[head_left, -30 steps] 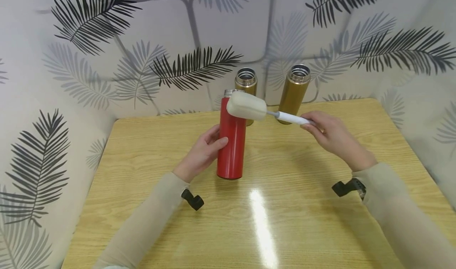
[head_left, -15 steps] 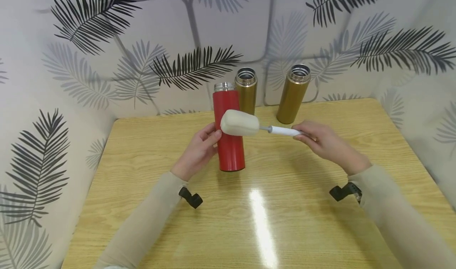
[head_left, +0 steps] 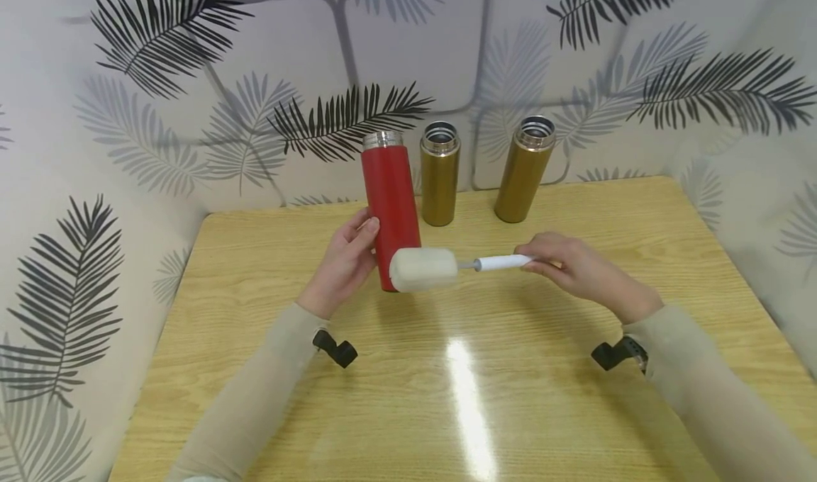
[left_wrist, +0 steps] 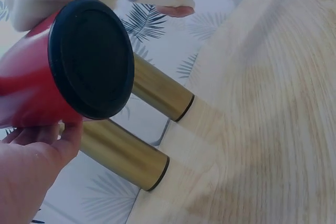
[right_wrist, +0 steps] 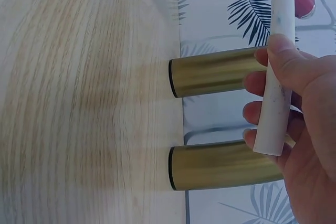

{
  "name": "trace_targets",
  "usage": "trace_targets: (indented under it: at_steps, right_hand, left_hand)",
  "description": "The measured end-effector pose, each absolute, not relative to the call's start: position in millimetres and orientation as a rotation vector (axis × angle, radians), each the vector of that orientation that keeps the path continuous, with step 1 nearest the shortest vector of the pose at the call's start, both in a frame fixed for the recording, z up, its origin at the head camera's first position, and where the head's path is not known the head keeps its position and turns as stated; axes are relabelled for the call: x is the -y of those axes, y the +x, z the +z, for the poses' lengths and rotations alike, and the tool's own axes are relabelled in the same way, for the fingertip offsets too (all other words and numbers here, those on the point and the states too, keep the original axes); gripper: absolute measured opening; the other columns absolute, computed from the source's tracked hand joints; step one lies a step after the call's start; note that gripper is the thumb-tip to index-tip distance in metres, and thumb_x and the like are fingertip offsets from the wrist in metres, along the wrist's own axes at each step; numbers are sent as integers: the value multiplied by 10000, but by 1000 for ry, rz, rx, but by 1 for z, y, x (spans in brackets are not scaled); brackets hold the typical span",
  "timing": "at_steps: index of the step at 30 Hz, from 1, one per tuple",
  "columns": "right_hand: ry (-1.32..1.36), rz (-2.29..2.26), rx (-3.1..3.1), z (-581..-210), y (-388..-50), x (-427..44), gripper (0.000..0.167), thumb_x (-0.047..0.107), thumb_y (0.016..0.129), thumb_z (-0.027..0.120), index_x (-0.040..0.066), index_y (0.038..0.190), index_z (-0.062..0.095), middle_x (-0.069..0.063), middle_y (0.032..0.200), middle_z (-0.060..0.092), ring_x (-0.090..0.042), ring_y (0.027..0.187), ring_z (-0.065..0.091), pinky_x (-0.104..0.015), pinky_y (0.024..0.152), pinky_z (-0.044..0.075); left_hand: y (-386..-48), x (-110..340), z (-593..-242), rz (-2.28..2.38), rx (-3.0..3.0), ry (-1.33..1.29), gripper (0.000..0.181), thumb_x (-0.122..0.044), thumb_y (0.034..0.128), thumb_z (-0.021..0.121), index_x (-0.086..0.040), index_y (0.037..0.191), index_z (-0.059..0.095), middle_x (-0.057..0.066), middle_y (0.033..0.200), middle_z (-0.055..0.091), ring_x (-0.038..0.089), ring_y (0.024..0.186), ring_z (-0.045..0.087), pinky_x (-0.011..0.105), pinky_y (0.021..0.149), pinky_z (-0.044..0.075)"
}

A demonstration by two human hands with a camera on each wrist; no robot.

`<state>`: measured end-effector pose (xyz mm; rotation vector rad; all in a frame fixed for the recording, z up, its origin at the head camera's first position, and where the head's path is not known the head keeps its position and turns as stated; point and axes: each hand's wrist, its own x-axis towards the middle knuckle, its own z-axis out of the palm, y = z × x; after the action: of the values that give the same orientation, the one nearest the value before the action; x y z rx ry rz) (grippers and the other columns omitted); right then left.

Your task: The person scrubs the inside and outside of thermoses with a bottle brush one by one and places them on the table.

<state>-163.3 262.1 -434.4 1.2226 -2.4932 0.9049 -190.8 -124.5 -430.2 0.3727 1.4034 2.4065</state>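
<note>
Holding smooth red flask [head_left: 392,202] — and rounded sponge brush [head_left: 440,267].

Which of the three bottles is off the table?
The red bottle, gripped in the left hand: the left wrist view shows its black base clear of the table. The two gold bottles stand on it, neither one held.

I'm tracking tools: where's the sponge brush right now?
Head view, centre: the sponge brush is in the person's right grip, its sponge overlapping the lower end of the red bottle.
</note>
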Motion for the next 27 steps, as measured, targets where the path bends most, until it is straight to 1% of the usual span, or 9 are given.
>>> trace_targets:
  at_steps: [4,9,12,16,19,22,23,25,27]
  right_hand:
    - [1212,903,2496,-435,-161,-261,358,-107,827,784,58,1143,748,43,964,701,-74,835,593,-311,717,539]
    - [1113,890,2513,-434,-162,-262,362,-122,833,776,38,1154,727,2,980,710,-79,831,589,-306,717,534]
    - [1084,899,2509,-433,-164,-263,359,-116,840,775,38,1161,721,-6,968,703,-78,808,563,-280,706,505]
    - [1062,915,2473,-429,-166,-264,350,-108,841,778,15,1163,721,-43,976,721,-107,802,579,-265,711,496]
    - [1040,913,2451,-425,-168,-264,361,-127,825,779,-6,1161,722,-75,992,736,-138,813,612,-247,729,498]
    - [1028,899,2445,-421,-169,-264,367,-137,813,781,-13,1154,723,-86,994,737,-157,824,623,-226,749,484]
    - [1026,890,2446,-420,-170,-264,361,-132,817,781,-10,1152,723,-85,992,735,-157,827,621,-221,753,478]
    - [1027,885,2444,-418,-172,-264,354,-132,822,779,-10,1150,721,-85,989,732,-158,826,613,-221,751,465]
    - [1017,880,2442,-417,-174,-264,355,-131,825,778,-5,1151,720,-78,985,731,-157,828,611,-217,756,463]
  left_hand:
    - [-190,125,-430,2432,-1357,366,449,-283,1030,661,-108,1406,486,10,1254,674,178,1169,620,339,961,553]
    - [-188,125,-433,2395,-1356,365,459,-306,1007,692,-160,1391,487,-7,1234,682,171,1154,616,339,948,549]
    - [-186,125,-436,2357,-1371,384,464,-313,1005,701,-178,1393,486,-12,1255,662,166,1149,606,334,951,544]
    - [-185,125,-439,2320,-1376,438,487,-313,1020,692,-174,1430,466,-12,1274,635,164,1124,603,335,956,537]
    - [-184,125,-441,2289,-1361,458,657,-375,942,785,-167,1456,433,-9,1259,630,162,1122,599,329,961,534]
    - [-184,124,-443,2240,-1386,456,883,-452,805,887,-155,1477,397,3,1258,615,160,1145,593,313,970,540]
    - [-184,123,-443,2221,-1409,457,943,-467,776,903,-148,1496,383,12,1274,609,165,1164,595,314,979,545]
    - [-184,121,-443,2189,-1454,460,1025,-473,756,913,-136,1542,349,33,1318,593,175,1197,597,324,996,550]
    - [-184,120,-442,2165,-1486,462,1073,-467,763,913,-121,1585,316,58,1349,583,191,1217,602,343,1014,549]
